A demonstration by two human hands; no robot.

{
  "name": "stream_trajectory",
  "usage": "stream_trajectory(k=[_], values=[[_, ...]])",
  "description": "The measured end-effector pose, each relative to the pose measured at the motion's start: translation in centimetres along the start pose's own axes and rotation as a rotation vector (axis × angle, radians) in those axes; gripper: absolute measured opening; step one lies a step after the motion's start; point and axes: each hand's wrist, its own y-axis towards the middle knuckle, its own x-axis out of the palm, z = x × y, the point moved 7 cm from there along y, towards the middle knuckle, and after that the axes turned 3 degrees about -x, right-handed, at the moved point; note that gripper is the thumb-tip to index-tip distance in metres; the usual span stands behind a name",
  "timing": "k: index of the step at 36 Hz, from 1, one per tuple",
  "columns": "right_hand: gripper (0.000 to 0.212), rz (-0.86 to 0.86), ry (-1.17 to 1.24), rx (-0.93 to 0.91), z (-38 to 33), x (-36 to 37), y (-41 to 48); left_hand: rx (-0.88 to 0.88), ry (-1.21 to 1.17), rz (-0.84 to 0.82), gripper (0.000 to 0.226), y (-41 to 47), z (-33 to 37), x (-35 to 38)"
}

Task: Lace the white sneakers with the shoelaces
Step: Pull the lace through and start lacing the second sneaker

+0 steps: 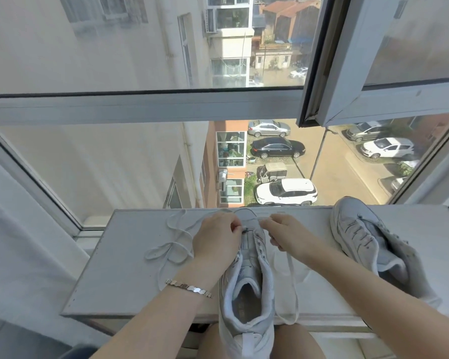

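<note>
Your left hand (215, 239) and right hand (285, 235) each pinch the flat white shoelace (290, 275) at the toe-end eyelets of the white high-top sneaker (246, 294), heel overhanging the white window ledge's (125, 268) near edge. Even both ends before crossing.

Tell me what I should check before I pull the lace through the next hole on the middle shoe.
1. Middle sneaker lies on the sill, toe toward the window: ok, though its heel hangs over the edge.
2. Left hand pinches the lace at the front eyelets: ok.
3. Right hand pinches the lace on the other side: ok.
4. Both lace ends are even: cannot tell.
5. Spare lace lies on the sill for the second sneaker: ok.
</note>
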Motion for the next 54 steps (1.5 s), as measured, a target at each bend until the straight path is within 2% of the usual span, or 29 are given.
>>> stream_trajectory(k=[4, 9, 15, 24, 30, 40, 54], values=[[0.042, 0.025, -0.054, -0.07, -0.6, -0.2, 0.0, -0.001, -0.003, 0.011, 0.016, -0.1, -0.2, 0.1], [0.04, 0.05, -0.112, -0.125, -0.7, -0.5, 0.1, 0.003, -0.025, 0.016, 0.016, 0.0, -0.3, 0.3], [0.024, 0.094, -0.107, -0.141, -0.2, -1.4, 0.4, 0.007, -0.04, 0.03, 0.015, 0.0, -0.6, 0.4], [0.015, 0.101, -0.249, -0.237, -1.4, -1.5, 0.2, 0.009, -0.061, 0.029, 0.015, 0.1, -0.7, 0.6], [0.017, 0.104, -0.381, -0.202, -1.8, -1.1, 0.4, 0.007, -0.063, 0.025, 0.015, 0.0, -0.8, 0.6], [0.02, 0.175, -0.372, -0.163, -1.6, -1.2, 0.8, -0.002, -0.054, 0.031, 0.017, 0.0, -0.7, 0.5], [0.019, 0.096, -0.412, -0.136, -2.2, -0.8, 1.0, -0.015, -0.022, 0.033, 0.017, 0.0, -0.7, 0.5]])
